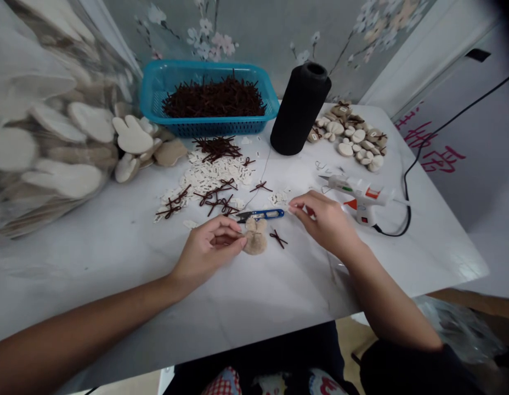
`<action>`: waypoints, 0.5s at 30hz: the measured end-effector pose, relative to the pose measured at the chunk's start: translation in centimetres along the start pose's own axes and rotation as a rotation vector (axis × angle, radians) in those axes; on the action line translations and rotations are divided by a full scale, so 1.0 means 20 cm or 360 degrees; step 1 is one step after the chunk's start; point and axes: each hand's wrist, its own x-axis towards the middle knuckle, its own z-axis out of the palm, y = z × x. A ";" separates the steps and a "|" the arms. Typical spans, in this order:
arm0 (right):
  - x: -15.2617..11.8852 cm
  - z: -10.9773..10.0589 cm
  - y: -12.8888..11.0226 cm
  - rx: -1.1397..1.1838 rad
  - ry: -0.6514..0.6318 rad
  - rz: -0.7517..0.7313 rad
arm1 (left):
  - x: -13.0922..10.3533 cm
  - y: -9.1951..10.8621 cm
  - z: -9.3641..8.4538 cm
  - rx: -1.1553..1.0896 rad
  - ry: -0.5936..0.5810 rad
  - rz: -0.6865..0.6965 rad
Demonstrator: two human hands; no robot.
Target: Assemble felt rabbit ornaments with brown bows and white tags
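Note:
My left hand (211,241) pinches the left edge of a small beige plush bunny piece (255,244), which has two rounded ears. Just behind its ears lie blue-handled thread snips (267,214). To the right of the plush piece is a single brown bow (278,238), flat on the table. My right hand (320,216) is held near the handle end of the snips, thumb and forefinger pressed together; whatever is between them is too small to make out. Small white labels (279,197) lie scattered just behind it.
Behind stands a blue basket (156,119) of brown bows, beside a black thread cone (298,109). A glue gun (363,200) with a black cord lies right, near a pile of finished plush pieces (357,137). A clear bag (52,148) of plush shapes fills the left.

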 end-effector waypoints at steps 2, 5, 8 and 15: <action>0.01 0.02 0.02 -0.0101 0.0044 0.0159 | 0.00 -0.01 0.00 -0.0018 -0.0035 -0.0028; 0.03 0.04 0.05 -0.0152 -0.0023 0.0353 | 0.00 -0.02 0.00 -0.0021 -0.0060 -0.0062; 0.04 0.06 0.06 -0.0085 -0.0068 0.0427 | 0.00 -0.02 0.00 -0.0032 -0.0084 -0.0069; 0.04 0.03 0.03 0.0069 -0.0003 0.0369 | 0.00 -0.02 0.01 -0.0040 -0.0084 -0.0089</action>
